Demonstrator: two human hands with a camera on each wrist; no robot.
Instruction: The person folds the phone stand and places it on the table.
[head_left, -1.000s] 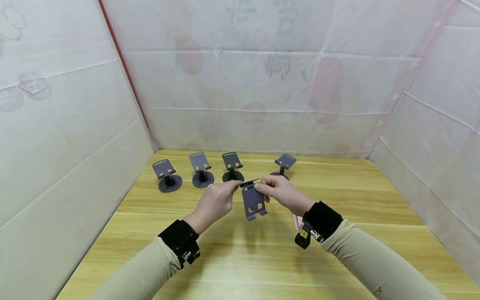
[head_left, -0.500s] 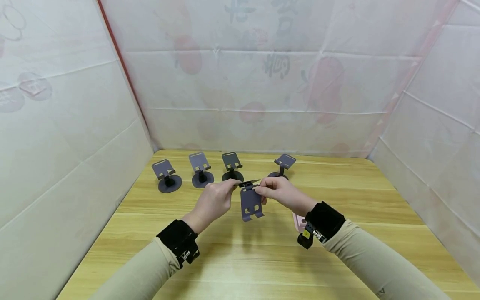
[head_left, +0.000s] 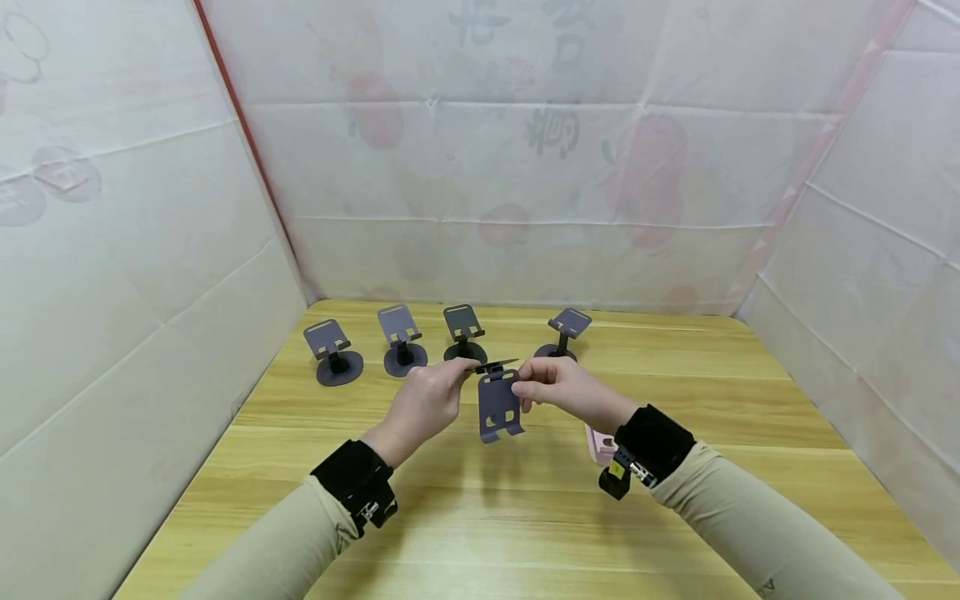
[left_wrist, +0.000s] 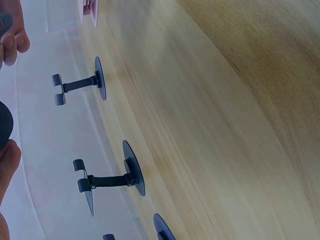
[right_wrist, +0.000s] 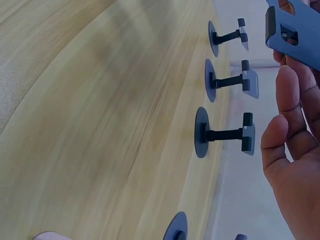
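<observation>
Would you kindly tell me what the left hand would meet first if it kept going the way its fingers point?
Probably the right hand, just across the grey-purple folding phone stand that the left hand helps hold; depth is uncertain.

This looks like a small makeshift recording booth rather than a home or shop. A pale wooden worktop (head_left: 525,517) is boxed in on the left, far and right sides by thin white sheeting (head_left: 525,167), creased and faintly printed with red shapes and characters, probably a plastic cloth. Four matching dark phone stands (head_left: 333,350) stand in a tidy row along the far edge.
</observation>
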